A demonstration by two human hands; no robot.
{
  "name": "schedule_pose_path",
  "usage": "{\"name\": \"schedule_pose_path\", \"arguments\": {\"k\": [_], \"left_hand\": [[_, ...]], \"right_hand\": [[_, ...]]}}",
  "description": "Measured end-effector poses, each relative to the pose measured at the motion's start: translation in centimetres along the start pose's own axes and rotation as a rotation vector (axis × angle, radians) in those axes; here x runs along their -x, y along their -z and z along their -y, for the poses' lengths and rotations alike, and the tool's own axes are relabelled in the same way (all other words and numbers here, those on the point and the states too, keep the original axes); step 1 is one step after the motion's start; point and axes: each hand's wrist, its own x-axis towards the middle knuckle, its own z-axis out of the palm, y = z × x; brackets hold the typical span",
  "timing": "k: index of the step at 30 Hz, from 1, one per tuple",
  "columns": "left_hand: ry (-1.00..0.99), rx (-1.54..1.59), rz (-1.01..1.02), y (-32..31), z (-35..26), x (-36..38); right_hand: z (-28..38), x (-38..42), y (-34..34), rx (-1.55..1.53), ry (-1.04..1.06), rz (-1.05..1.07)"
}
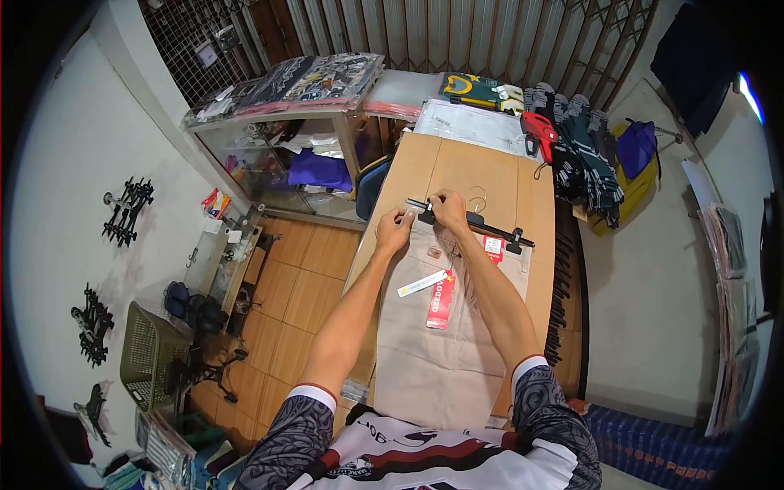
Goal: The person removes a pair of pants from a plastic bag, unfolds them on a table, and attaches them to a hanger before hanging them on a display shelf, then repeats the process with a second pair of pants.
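Observation:
Beige trousers (425, 359) lie flat on the cardboard-topped table, waistband at the far end. Across the waistband slants a black clip hanger (498, 229) with a gold-coloured hook; its right clip sits at the trousers' right corner. My right hand (449, 212) is closed around the hanger near its left clip. At the waistband's left corner, my left hand (394, 230) has its fingers pinched together on the trousers' edge, close to the hanger's left end; the fingertips partly hide the contact. A red tag (440, 304) and a white tag (422, 283) lie on the trousers.
White packages (469, 122) and a red-and-black tool (538, 133) are at the table's (474, 167) far end. Bundled striped socks (584, 155) hang beyond its right side. A glass display case (278, 159) stands left, with a green basket (152, 355) nearer me.

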Motion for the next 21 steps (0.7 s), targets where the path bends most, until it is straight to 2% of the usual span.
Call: {"name": "schedule_pose_path", "arguments": {"k": [3, 6, 9, 12, 15, 20, 21], "left_hand": [[-0.020, 0.049, -0.029, 0.0, -0.3, 0.1], [-0.042, 0.077, -0.047, -0.2, 0.0, 0.3], [-0.099, 0.055, -0.077, -0.1, -0.2, 0.3], [-0.155, 0.037, -0.089, -0.1, -0.1, 0.6], [-0.162, 0.010, -0.077, 0.4, -0.9, 1.1], [-0.270, -0.102, -0.114, 0.4, -0.8, 1.4], [-0.286, -0.127, -0.121, 0.4, -1.0, 1.6]], "right_hand": [[-0.6, 0.5, -0.7, 0.003, -0.005, 0.032], [-0.8, 1.1, -0.6, 0.077, 0.100, 0.063], [-0.5, 2.0, 0.4, 0.000, 0.198, 0.057], [0.5, 4.3, 3.2, -0.094, 0.186, -0.025], [-1.1, 6.9, 7.3, 0.068, 0.278, -0.230], [-4.1, 13.2, 13.8, 0.428, -0.032, -0.620], [-5.0, 14.1, 14.5, 0.411, -0.100, -0.592]]}}
